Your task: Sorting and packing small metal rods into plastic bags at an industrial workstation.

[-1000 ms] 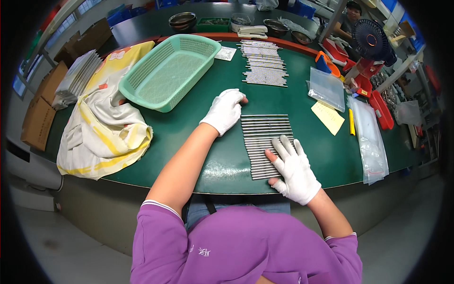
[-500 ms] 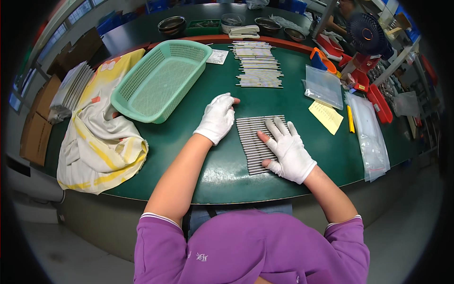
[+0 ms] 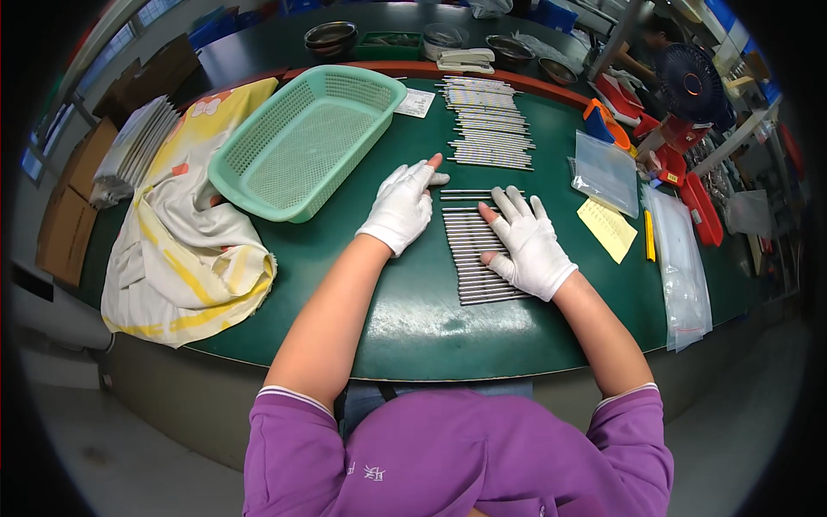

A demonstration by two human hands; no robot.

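Observation:
Thin metal rods (image 3: pixel 472 258) lie side by side in a row on the green table before me. Over their right part rests my right hand (image 3: pixel 527 250), in a white glove with bare thumb and finger tips, fingers spread. A few rods (image 3: pixel 469 195) at the far end sit a little apart from that row. Just left of them is my left hand (image 3: pixel 399 207), gloved too, with fingers stretched out and nothing seen in them. Farther off lies a second, longer batch of rods (image 3: pixel 489 125), stacked in rows with uneven ends.
A light green mesh basket (image 3: pixel 228 181) stands to the left, beside a crumpled yellow and white cloth (image 3: pixel 189 267). To the right are plastic bags (image 3: pixel 680 267), a yellow paper note (image 3: pixel 606 228), a yellow cutter-like strip (image 3: pixel 649 235), red bins (image 3: pixel 702 208) and a fan (image 3: pixel 689 82).
My right hand has moved slightly away from me over the rods. A few rods at the far end now stand apart from the row. My left hand's fingers have spread more.

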